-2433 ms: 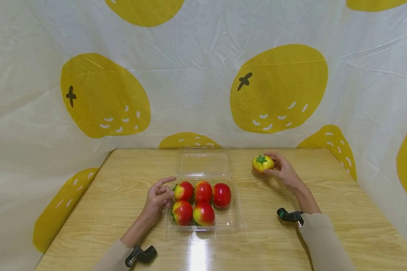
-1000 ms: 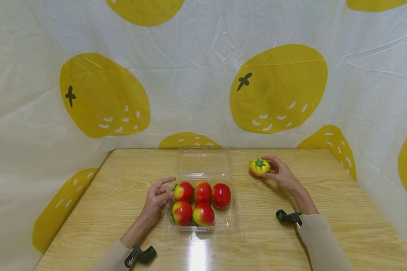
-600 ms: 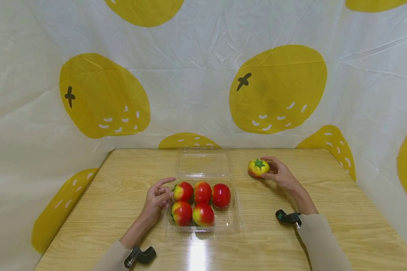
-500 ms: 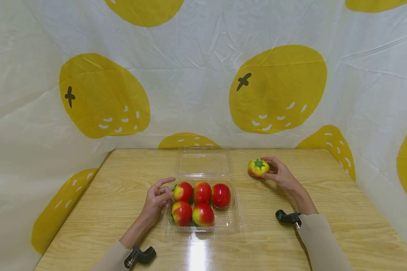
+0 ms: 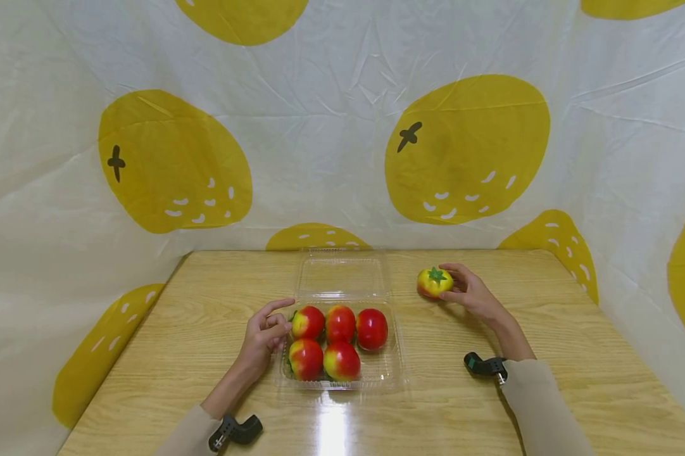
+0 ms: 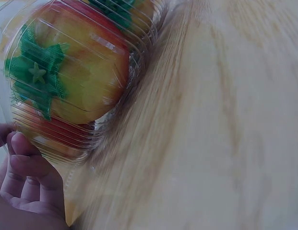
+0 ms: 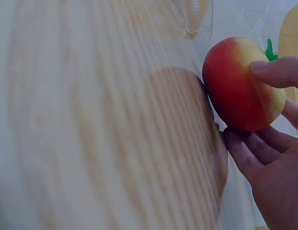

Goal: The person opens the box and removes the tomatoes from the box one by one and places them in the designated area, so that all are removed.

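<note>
My right hand (image 5: 472, 292) grips an artificial tomato (image 5: 435, 282), yellow on top and red below, with a green star-shaped calyx. In the right wrist view, the thumb lies on one side of the tomato (image 7: 242, 84) and the fingers on the other. It sits at or just above the tabletop; whether it touches, I cannot tell. A clear plastic clamshell container (image 5: 396, 361) lies with its lid (image 5: 342, 275) folded back. Inside are several red-and-yellow tomatoes (image 5: 342, 361), some tipped sideways. My left hand (image 5: 263, 335) pinches the container's left rim, seen closely in the left wrist view.
The wooden table (image 5: 462, 405) reaches back to a white cloth (image 5: 320, 126) printed with large yellow fruits, which also hangs at both sides. Bare container floor shows at the front right, beside the tomatoes. Each wrist wears a black camera mount (image 5: 237, 430).
Between 2.4 and about one second ago, my right hand shifted slightly left and nearer with the tomato. Since then it has stayed nearly still. The left hand and the container have not visibly moved.
</note>
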`<state>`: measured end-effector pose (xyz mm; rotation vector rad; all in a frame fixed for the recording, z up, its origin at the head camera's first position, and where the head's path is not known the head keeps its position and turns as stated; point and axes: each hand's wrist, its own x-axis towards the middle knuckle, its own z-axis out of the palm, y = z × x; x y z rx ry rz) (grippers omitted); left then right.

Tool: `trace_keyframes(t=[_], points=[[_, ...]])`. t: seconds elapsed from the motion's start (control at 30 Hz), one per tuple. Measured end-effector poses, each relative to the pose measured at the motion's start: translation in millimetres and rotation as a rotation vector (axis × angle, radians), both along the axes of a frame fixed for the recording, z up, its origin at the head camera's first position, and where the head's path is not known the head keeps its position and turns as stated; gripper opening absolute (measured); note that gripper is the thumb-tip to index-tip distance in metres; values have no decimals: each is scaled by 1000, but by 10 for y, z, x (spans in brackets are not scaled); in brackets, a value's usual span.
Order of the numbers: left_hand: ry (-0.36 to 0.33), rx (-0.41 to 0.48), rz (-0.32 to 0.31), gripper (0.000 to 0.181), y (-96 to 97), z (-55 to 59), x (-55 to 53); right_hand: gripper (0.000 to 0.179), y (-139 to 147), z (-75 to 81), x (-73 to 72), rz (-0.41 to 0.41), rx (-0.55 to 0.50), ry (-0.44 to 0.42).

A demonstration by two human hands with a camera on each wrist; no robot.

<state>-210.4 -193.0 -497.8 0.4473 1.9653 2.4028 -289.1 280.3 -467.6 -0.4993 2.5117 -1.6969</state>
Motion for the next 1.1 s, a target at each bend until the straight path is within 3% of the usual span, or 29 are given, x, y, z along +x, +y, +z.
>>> trace_keyframes(t=[1.1], points=[[1, 20, -16, 49, -1, 14, 1, 72, 14, -14, -23, 0, 1, -14]])
